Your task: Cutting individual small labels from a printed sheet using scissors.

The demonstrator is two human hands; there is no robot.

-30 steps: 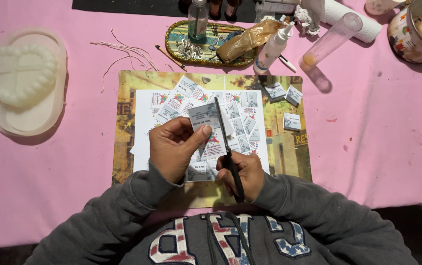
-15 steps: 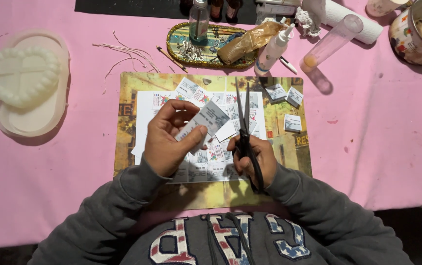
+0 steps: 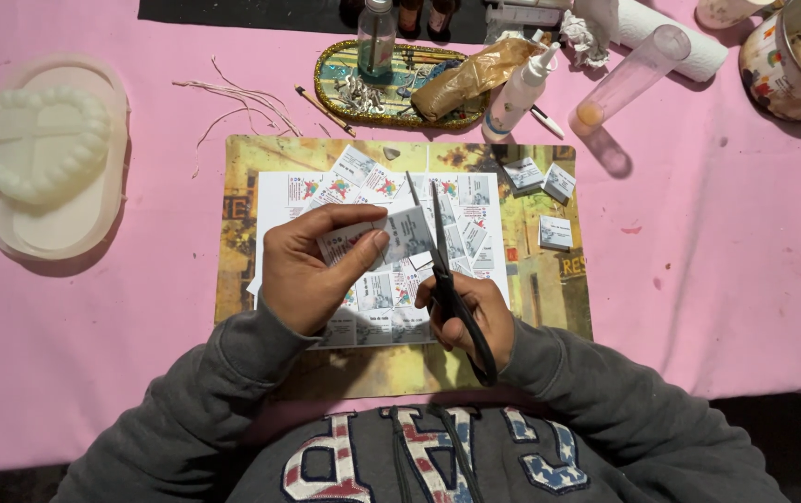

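My left hand (image 3: 303, 270) pinches a paper label (image 3: 391, 237). My right hand (image 3: 470, 317) grips black scissors (image 3: 447, 270), blades parted at the label's edge, above the printed sheet (image 3: 279, 191).

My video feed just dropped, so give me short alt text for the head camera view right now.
Seen from above, the left hand pinches a small printed paper slip while the right hand works black scissors with blades parted beside it. Below lie a sheet of cut printed labels, a yellow mat and a pink tablecloth.
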